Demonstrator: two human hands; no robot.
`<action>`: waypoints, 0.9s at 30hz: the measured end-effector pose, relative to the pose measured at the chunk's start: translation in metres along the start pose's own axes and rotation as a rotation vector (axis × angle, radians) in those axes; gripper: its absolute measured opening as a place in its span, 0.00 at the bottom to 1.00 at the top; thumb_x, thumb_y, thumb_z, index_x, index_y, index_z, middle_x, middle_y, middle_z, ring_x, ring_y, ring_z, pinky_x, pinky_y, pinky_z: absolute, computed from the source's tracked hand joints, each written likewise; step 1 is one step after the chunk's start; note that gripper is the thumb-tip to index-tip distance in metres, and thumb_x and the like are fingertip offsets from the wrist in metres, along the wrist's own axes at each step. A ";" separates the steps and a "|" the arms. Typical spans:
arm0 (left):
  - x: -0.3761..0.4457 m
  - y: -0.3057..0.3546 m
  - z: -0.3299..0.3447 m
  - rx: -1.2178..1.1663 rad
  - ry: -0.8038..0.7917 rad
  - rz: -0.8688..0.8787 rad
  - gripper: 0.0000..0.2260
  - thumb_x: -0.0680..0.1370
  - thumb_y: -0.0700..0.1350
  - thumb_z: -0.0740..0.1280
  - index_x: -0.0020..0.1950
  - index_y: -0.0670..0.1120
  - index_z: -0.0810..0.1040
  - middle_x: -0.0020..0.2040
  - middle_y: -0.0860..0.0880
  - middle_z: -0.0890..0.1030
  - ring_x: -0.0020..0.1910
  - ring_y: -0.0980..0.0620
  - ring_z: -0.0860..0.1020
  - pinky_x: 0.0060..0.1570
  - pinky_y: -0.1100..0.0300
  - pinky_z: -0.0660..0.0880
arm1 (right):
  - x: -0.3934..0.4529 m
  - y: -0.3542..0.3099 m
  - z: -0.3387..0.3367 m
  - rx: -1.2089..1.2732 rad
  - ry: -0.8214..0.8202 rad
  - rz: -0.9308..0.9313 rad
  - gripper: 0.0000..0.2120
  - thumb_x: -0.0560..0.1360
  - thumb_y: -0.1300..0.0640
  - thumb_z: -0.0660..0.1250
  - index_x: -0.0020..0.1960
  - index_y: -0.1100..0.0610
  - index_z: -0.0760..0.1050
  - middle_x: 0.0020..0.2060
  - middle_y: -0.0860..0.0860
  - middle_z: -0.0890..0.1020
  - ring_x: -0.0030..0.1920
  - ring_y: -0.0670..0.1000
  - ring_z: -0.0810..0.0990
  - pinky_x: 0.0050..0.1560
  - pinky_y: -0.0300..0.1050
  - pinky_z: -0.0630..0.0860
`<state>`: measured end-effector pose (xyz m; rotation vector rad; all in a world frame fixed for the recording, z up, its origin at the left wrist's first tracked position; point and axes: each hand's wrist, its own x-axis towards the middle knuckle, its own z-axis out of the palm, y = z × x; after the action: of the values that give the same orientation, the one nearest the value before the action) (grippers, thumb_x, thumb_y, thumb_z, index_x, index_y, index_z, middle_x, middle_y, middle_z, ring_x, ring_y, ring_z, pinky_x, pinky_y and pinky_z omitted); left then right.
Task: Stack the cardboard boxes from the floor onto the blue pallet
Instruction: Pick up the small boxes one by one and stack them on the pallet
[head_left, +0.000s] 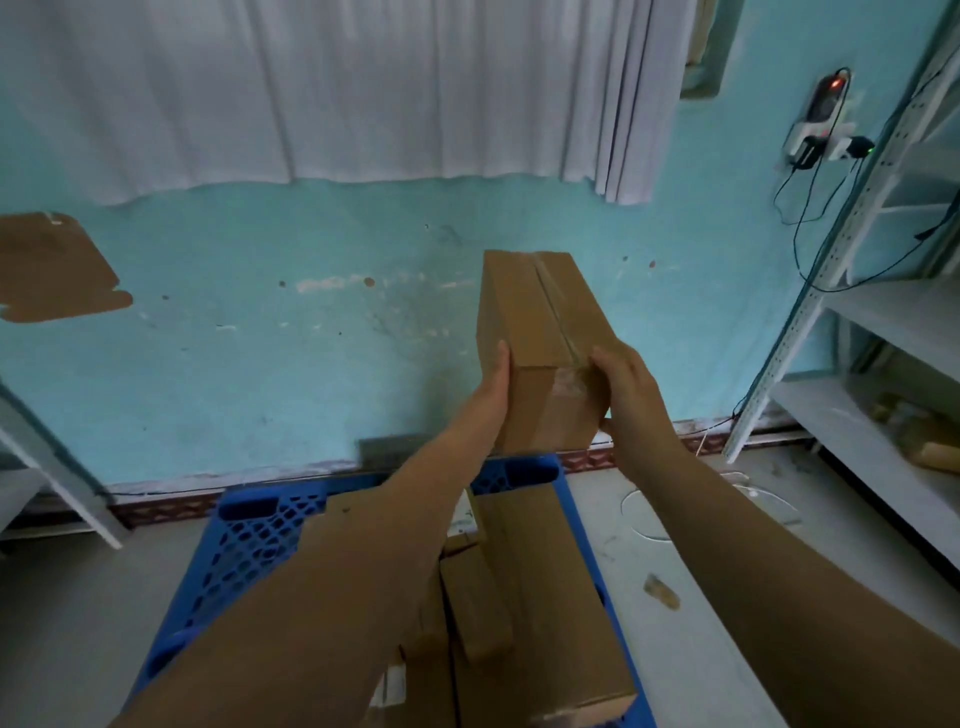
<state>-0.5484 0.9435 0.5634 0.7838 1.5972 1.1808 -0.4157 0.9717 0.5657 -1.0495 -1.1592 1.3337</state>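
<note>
We held a long cardboard box (540, 343) up in the air above the far end of the blue pallet (249, 540), its taped seam facing up, apparently so that we could line it up before setting it down. Our left hand (493, 389) pressed flat against its left side while our right hand (623, 395) curled round the near right corner, squeezing the box between them to keep it level. Below, other boxes (540, 597) already lay on the pallet's right half, leaving the latticed left part bare. Grey shelving (883, 332) stood to the right against the turquoise wall (260, 322).
</note>
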 end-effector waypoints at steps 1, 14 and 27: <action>0.020 -0.016 0.007 -0.011 0.000 -0.051 0.25 0.72 0.70 0.47 0.53 0.55 0.72 0.43 0.52 0.78 0.35 0.55 0.75 0.28 0.64 0.74 | 0.015 0.018 -0.006 -0.018 -0.020 0.027 0.12 0.77 0.51 0.62 0.59 0.49 0.71 0.48 0.42 0.78 0.47 0.42 0.77 0.42 0.43 0.74; 0.169 -0.312 0.054 0.059 -0.148 -0.367 0.22 0.75 0.65 0.51 0.63 0.54 0.66 0.55 0.50 0.75 0.52 0.48 0.75 0.36 0.56 0.75 | 0.087 0.336 -0.085 -0.226 -0.106 0.327 0.22 0.74 0.58 0.64 0.67 0.56 0.68 0.60 0.55 0.77 0.58 0.55 0.77 0.60 0.59 0.73; 0.171 -0.483 0.019 0.171 -0.071 -0.387 0.23 0.78 0.44 0.63 0.72 0.56 0.62 0.62 0.55 0.73 0.42 0.54 0.81 0.33 0.66 0.77 | 0.044 0.548 -0.099 -0.448 -0.148 0.680 0.34 0.71 0.52 0.69 0.74 0.48 0.58 0.70 0.53 0.67 0.63 0.52 0.71 0.65 0.55 0.69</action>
<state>-0.5644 0.9454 0.0508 0.5811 1.7114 0.7394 -0.4054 1.0240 0.0092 -1.8063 -1.3023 1.7311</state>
